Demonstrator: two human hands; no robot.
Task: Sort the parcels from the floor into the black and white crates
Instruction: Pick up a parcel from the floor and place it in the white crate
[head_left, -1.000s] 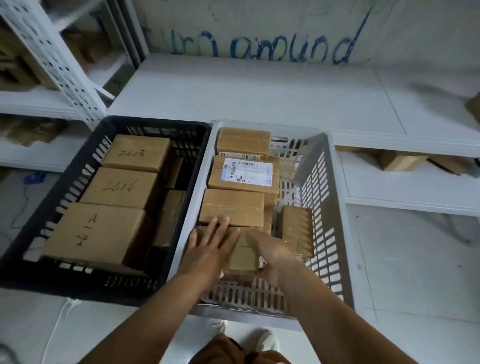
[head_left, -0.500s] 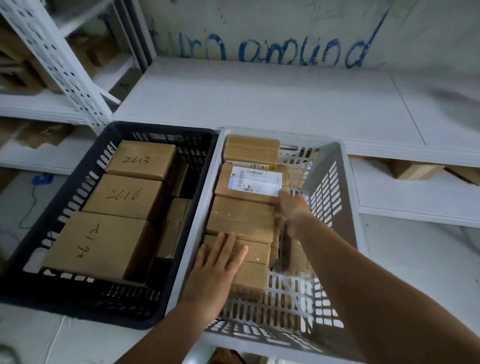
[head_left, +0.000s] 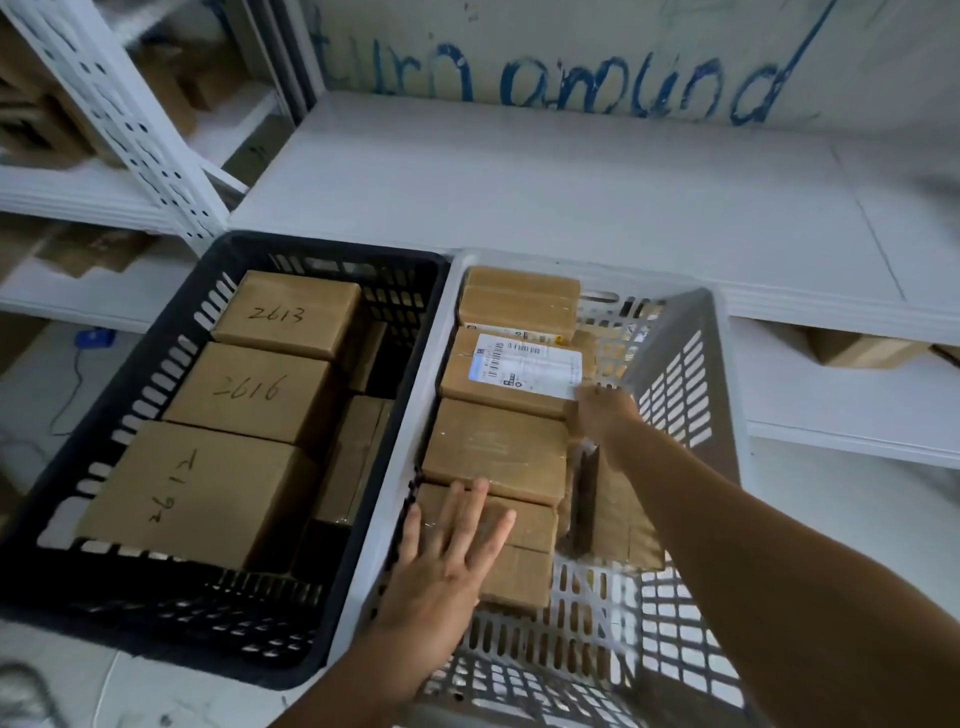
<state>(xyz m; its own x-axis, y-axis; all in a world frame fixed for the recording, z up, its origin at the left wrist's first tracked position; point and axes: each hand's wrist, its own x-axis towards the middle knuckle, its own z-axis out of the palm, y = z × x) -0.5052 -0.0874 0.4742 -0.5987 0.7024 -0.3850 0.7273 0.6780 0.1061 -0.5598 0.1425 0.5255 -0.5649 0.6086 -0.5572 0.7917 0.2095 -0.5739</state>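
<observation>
Nearest parcel: lies flat at the near end of the white crate, at 6 o'clock in the parcel row.
Left hand: rests palm-down on the nearest parcel; fingers straight and spread, pointing to 12 o'clock; nothing gripped.
Second parcel: lies flat at 12 o'clock from the left hand; the left fingertips reach its near edge.
Labelled parcel: lies beyond the second parcel; carries a white shipping label with a barcode.
Right hand: sits at 4 o'clock from the labelled parcel, at that parcel's right near corner; blurred, so finger position cannot be told.
Far parcel: lies against the far wall of the white crate.
Upright parcel: stands on edge at 3 o'clock from the row, under the right forearm.
Black crate: touches the white crate at 9 o'clock; holds boxes marked 2613 and 2616.
White shelf: lies at 12 o'clock behind both crates.
</observation>
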